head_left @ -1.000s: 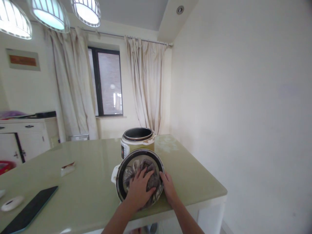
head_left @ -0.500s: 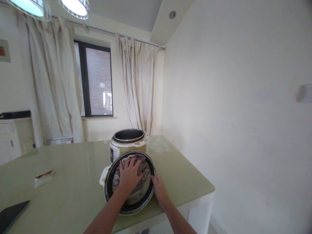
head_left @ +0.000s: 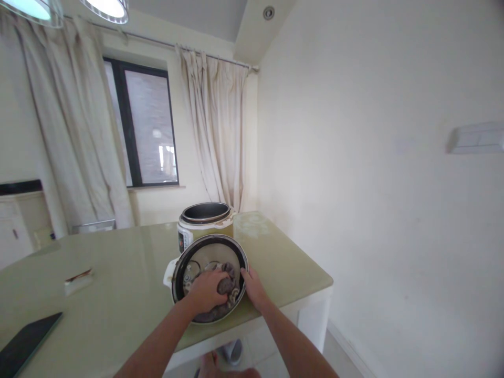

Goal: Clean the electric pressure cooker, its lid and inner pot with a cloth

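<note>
A round pressure cooker lid stands tilted on the table, its inner side with a dark sealing ring facing me. My left hand is closed on a bunched grey-brown cloth and presses it against the lower part of the lid's inside. On the lid's right rim, my right hand grips the edge, thumb on the near side. A white handle sticks out at the lid's left. Right behind the lid is the electric pressure cooker, open at the top with a dark inner pot.
The green tabletop has its front edge close to me. A dark flat object lies at its left, with a small whitish packet farther back. A white wall rises on the right.
My left hand has moved the cloth from the upper to the lower part of the lid, baring its upper inside. The lid leans back more. The view has shifted slightly right.
</note>
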Demonstrator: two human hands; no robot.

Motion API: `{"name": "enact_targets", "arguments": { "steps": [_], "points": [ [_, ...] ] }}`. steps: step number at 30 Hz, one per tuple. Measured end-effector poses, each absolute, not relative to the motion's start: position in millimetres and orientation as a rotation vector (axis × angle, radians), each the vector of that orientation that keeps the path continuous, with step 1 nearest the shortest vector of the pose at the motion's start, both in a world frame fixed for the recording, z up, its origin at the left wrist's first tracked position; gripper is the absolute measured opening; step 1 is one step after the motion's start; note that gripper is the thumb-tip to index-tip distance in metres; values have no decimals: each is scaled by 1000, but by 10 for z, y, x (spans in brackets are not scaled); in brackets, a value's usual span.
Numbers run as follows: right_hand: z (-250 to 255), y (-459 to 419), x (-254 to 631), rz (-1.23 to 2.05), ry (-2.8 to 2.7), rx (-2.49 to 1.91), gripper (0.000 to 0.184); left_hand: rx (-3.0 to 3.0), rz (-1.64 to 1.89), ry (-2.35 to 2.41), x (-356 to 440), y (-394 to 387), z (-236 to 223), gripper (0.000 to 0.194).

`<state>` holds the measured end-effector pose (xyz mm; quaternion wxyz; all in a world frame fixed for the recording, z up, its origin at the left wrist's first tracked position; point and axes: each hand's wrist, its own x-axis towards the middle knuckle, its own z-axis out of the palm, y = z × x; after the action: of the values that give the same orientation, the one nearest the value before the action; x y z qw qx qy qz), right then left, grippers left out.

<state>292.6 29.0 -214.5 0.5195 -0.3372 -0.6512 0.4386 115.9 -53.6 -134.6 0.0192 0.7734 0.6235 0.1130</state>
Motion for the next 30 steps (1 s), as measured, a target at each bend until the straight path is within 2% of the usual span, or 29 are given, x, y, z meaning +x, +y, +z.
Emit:
{"name": "enact_targets", "arguments": {
  "steps": [4, 6, 9, 12, 15, 17, 26, 30],
  "points": [
    [-2154, 268, 2889, 1020, -1659, -810, 54, 2528, 96, 1930, 960, -565, -1263, 47],
    [-2158, 256, 2878, 1005, -1687, -827, 53, 2570, 93, 2012, 864, -558, -1230, 49],
    [-2170, 240, 2879, 1001, -1716, -807, 53, 2509, 310, 2315, 810, -488, -1194, 47],
    [-2184, 227, 2894, 1005, -1732, -785, 51, 2147, 700, 2659, 938, -313, -1144, 43],
    [-2183, 228, 2916, 1022, -1779, -775, 50, 1890, 1026, 2683, 1188, -101, -1103, 42],
    [-2168, 237, 2928, 1025, -1810, -749, 52, 1906, 1113, 2612, 1345, -6, -1110, 40],
    [-2077, 208, 2941, 1106, -1743, -706, 48, 2220, 746, 2125, 1386, -225, -1303, 26],
    [-2098, 222, 2931, 1092, -1731, -713, 47, 2307, 644, 1983, 1198, -436, -1362, 38]
  ]
}}
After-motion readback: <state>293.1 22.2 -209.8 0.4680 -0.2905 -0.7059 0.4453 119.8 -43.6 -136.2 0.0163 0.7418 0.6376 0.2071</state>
